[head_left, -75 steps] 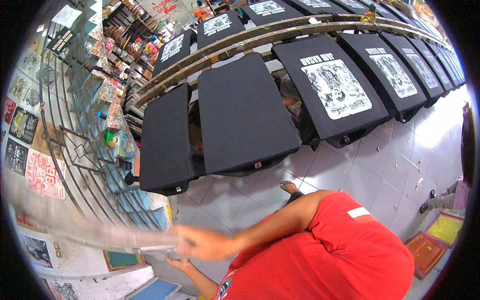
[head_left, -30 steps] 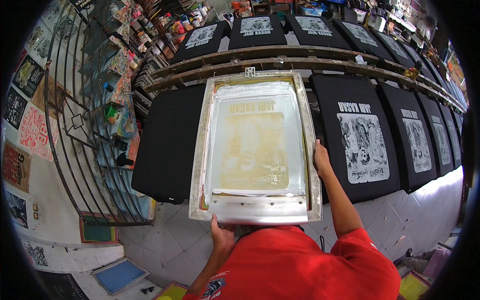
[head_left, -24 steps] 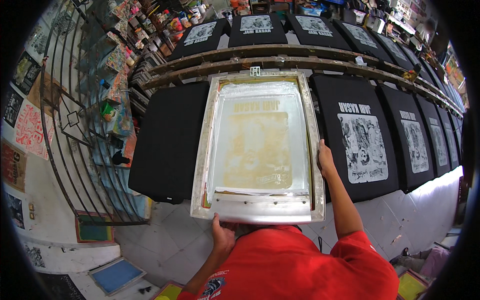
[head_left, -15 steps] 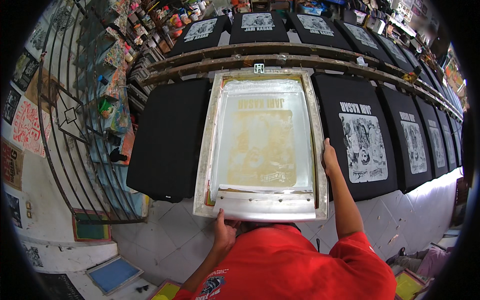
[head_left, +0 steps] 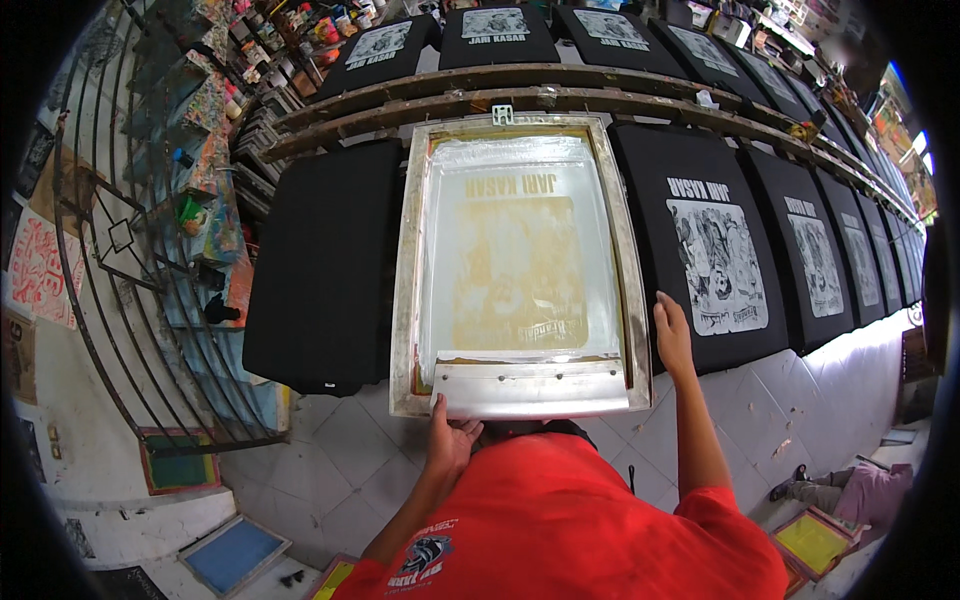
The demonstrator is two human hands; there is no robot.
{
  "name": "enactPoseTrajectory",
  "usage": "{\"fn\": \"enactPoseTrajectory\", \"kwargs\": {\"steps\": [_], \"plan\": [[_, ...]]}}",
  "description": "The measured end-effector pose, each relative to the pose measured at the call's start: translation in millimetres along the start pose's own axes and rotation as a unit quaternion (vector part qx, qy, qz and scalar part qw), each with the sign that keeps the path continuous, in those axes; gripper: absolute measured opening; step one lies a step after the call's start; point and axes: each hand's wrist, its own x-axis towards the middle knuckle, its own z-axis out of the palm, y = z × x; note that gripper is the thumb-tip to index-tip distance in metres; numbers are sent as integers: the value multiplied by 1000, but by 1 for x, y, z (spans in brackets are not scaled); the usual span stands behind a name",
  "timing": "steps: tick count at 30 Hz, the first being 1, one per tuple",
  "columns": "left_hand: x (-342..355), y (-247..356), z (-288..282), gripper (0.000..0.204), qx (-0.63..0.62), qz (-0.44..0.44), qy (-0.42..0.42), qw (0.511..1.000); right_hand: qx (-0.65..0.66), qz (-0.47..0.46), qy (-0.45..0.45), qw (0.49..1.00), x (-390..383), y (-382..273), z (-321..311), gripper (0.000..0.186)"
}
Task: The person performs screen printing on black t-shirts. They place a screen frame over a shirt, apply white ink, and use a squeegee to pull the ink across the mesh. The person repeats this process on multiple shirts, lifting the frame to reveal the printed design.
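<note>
A silver screen-printing frame (head_left: 404,260), with pale mesh (head_left: 505,170) and a yellowish stencil, lies over a black platen between two others. A wide metal squeegee (head_left: 525,388) spans its near end. My left hand (head_left: 448,437) grips the near left corner at the squeegee, fingers curled underneath. My right hand (head_left: 672,330) is just outside the frame's right side, apparently free of it, fingers loosely extended. To the left is a plain black shirt on a platen (head_left: 310,260); to the right, a black shirt (head_left: 630,170) carries a white print.
Printed black shirts (head_left: 500,50) line the far row behind wooden rails (head_left: 370,93). Metal railing (head_left: 120,310) curves along the left beside paint-spattered steps. Framed screens (head_left: 230,545) lean at the bottom. Another person (head_left: 870,490) is low at the right.
The screen, blurred at lower left earlier, came over the platen. Since then it has shifted slightly right and settled. My right hand has come away from its side; my left still grips the near corner.
</note>
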Motion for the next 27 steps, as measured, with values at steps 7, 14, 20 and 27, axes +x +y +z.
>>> {"fn": "enactPoseTrajectory", "kwargs": {"steps": [7, 14, 20, 27], "plan": [[5, 8, -15, 91, 52, -58, -49, 996, -157, -142, -66, 975, -99, -58, -14, 58], [-9, 32, -94, 54, 308, 51, -5, 950, -273, -227, -131, 926, -144, -68, -3, 60], [21, 62, -114, 30, 347, 383, 80, 852, -289, -240, -105, 921, -147, -59, 10, 56], [53, 79, -70, 24, 381, 468, 39, 796, -269, -258, -120, 920, -140, -53, 5, 50]]}}
